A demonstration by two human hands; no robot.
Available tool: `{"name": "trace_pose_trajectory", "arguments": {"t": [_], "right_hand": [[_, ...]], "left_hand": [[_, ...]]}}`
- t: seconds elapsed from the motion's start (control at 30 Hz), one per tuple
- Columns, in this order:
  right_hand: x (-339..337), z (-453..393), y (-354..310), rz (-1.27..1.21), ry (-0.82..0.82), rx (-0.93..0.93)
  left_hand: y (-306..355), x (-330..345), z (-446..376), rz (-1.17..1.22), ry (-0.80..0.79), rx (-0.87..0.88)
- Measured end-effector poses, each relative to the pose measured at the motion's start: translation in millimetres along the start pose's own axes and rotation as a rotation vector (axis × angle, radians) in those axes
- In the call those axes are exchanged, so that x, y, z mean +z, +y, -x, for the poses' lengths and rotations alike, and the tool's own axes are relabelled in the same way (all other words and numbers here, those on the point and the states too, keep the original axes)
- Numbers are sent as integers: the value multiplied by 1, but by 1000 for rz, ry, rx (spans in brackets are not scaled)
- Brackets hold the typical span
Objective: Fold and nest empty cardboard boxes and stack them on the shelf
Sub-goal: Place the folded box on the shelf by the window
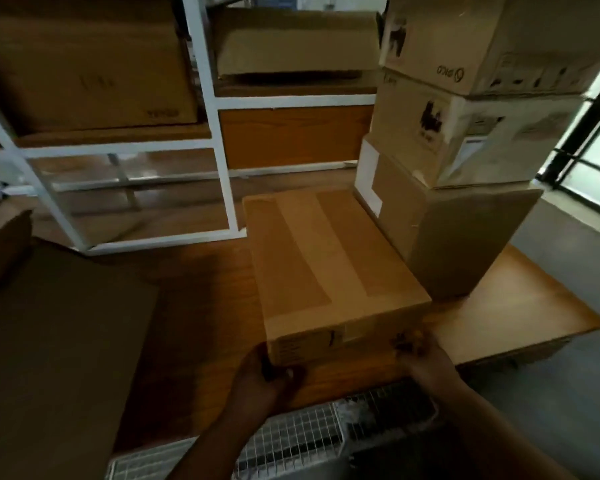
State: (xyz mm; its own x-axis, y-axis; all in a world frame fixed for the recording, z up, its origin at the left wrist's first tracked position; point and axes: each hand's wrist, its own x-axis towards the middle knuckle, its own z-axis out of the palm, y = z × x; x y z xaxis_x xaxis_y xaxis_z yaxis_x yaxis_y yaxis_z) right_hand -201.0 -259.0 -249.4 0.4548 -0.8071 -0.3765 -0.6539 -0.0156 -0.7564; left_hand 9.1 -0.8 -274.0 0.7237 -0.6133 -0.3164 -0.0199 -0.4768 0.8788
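Two hands hold one flat cardboard box (329, 271) by its near end, over a brown wooden floor (201, 299). The left hand (267, 372) grips the near-left corner, thumb curled up onto the front face and fingers tucked under. The right hand (420, 348) is at the near-right corner; it is blurred, so I cannot tell whether its fingers are curled round the edge or only pressed against it.

The box is shut, with wide tape strips across its top. It looks stiff and, if empty as the task says, light; its smooth tape could be slippery, so the bare corners and bottom edge seem the safer places to hold. The tape would probably have to be cut or peeled before it can fold flat.

Just to its right, touching or nearly so, stands a tall stack of boxes (465, 140), which a careless swing could knock. Behind it is the white shelf frame (219, 140), its lower bay open, with boxes on the upper levels. A flat cardboard sheet (59, 341) lies to the left, another board (510, 306) lies to the right, and a wire grid (309, 441) sits near the person. The freest room appears to be on the left, over the floor.
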Motion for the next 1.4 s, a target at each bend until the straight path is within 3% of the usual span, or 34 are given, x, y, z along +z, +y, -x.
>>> {"name": "trace_pose_trajectory", "arguments": {"t": [0.27, 0.47, 0.6, 0.8, 0.9, 1.07, 1.33, 1.4], "right_hand": [[-2, -38, 17, -137, -67, 30], [-18, -45, 15, -319, -177, -55], [-27, -48, 18, -510, -269, -91], [-76, -14, -14, -592, -302, -368], [-102, 13, -33, -523, -267, -556], [-122, 52, -69, -425, -136, -764], [-135, 83, -148, -354, 279, -915], [-129, 80, -165, -358, 292, -938]], "left_hand": [[-54, 25, -37, 168, 129, -36], [12, 35, 14, 569, 256, -102], [47, 46, 41, 572, 399, -5], [112, 50, 92, 487, 499, 219], [134, 46, 118, 444, 550, 301], [168, 26, 150, 358, 781, 373], [219, -34, 153, 103, 977, 498], [225, -52, 138, 65, 953, 510]]}}
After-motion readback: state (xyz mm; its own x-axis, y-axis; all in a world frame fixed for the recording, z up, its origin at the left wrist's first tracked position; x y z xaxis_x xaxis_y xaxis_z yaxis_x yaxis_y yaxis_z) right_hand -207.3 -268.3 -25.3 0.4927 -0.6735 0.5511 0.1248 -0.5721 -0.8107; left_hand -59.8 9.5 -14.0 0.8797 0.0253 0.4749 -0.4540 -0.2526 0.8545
